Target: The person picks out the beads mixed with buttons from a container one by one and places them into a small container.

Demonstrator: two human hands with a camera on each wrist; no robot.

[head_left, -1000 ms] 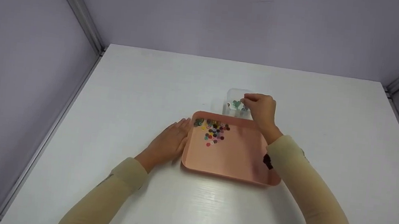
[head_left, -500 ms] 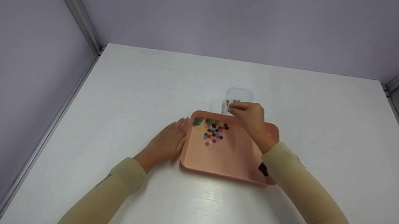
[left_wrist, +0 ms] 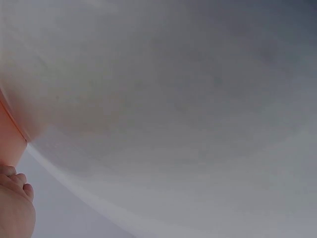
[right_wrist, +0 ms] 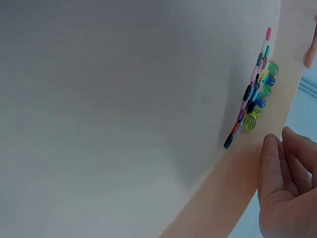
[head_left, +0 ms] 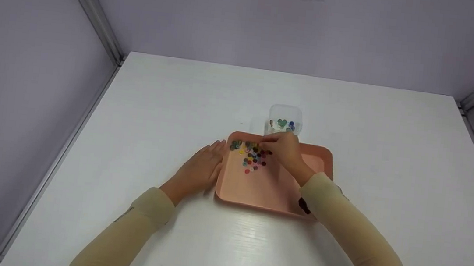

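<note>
text: none legible | labels: none | numbers: none | signs: none

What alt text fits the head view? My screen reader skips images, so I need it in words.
A person's right hand reaches into a pile of small coloured buttons at the far left of a pink tray, while the left hand rests flat against the tray's left edge. A clear container with a few buttons sits behind the tray on a white table.

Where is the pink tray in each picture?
Head view: the pink tray sits mid-table, between the two hands.
Left wrist view: only a peach sliver of the pink tray shows at the left edge, above the left hand.
Right wrist view: the pink tray runs up the right side, by the right hand.
Shared landmark: the colourful buttons lying in it, though the left wrist view misses them.
</note>
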